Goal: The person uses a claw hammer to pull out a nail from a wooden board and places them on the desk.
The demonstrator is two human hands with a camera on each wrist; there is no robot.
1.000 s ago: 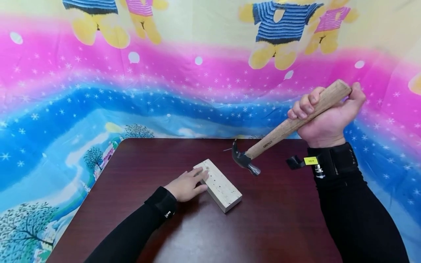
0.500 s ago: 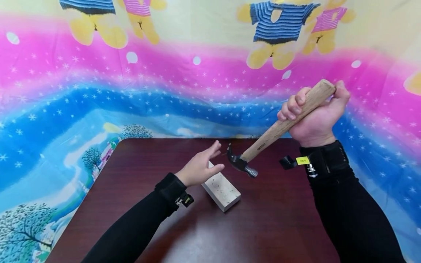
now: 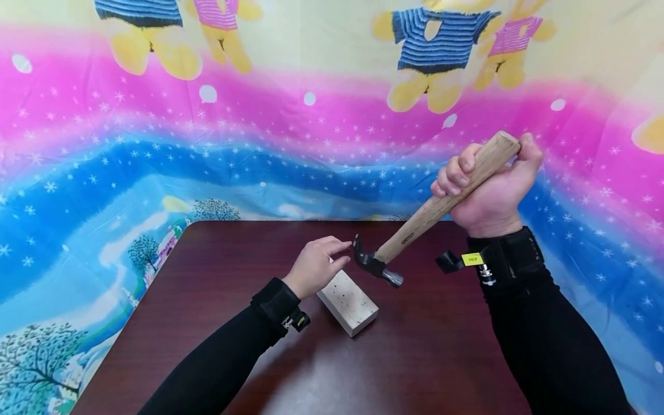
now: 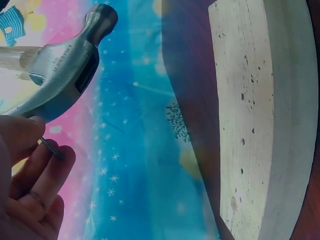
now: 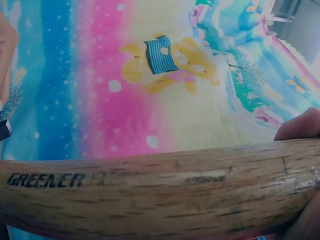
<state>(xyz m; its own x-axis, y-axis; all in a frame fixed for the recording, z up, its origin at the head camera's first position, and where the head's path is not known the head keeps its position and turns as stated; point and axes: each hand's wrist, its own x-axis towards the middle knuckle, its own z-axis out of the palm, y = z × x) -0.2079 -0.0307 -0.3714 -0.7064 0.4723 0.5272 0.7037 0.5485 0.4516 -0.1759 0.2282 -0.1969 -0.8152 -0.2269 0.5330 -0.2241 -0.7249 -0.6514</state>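
My right hand (image 3: 490, 202) grips a claw hammer (image 3: 415, 229) by its wooden handle, the head hanging low and the claw turned left. In the right wrist view the printed handle (image 5: 150, 195) fills the lower part. My left hand (image 3: 313, 266) is raised at the claw, fingers and thumb bent around a thin nail (image 4: 51, 148). That nail runs from under the thumb to a fingertip, just below the claw in the left wrist view. A pale wooden block (image 3: 350, 302) with several dark holes in its top lies on the table, partly behind the left hand.
The dark reddish-brown table (image 3: 415, 357) carries the block near its middle. Behind it hangs a printed cloth (image 3: 290, 144) that reaches down to the table's back edge. Both wrists wear black straps with small cameras.
My left hand has lifted off the block and moved up and right to the claw, where its fingers close on the nail. The right hand and hammer have shifted slightly left and a little lower.
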